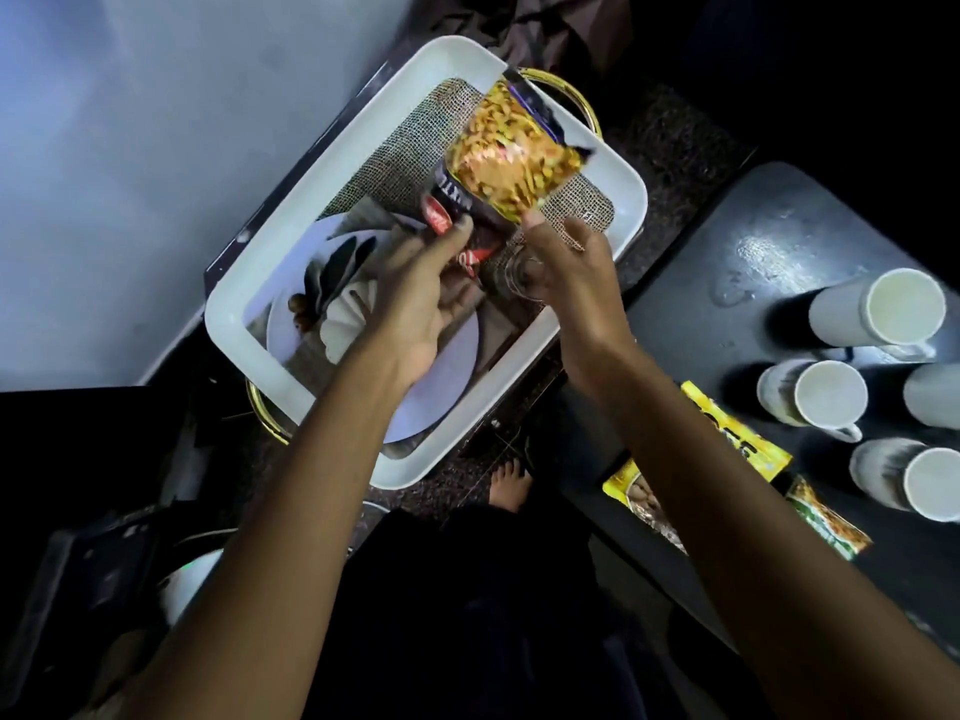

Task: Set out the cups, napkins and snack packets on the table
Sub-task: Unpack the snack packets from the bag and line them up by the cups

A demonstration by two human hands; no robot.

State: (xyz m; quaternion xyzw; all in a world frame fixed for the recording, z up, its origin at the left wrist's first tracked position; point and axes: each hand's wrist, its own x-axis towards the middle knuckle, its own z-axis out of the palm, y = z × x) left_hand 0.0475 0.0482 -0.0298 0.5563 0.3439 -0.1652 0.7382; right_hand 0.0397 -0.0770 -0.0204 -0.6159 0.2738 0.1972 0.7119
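A white tray (618, 220) sits in the middle of the head view. Above it my right hand (566, 267) pinches the lower edge of a yellow snack packet (514, 153), held lifted and tilted. My left hand (431, 288) grips a dark packet with a red logo (457, 215) just over the tray. Inside the tray lie a white plate (457, 356), a folded napkin (343, 298) and a woven mat (410, 153). On the dark table (727, 283) at the right stand several white cups (826, 397) and yellow snack packets (737, 433).
A clear glass (519, 278) stands in the tray behind my right hand. The tray rests on a gold-rimmed stand (566, 90). A bare foot (511, 483) shows on the dark floor below. A pale wall fills the upper left.
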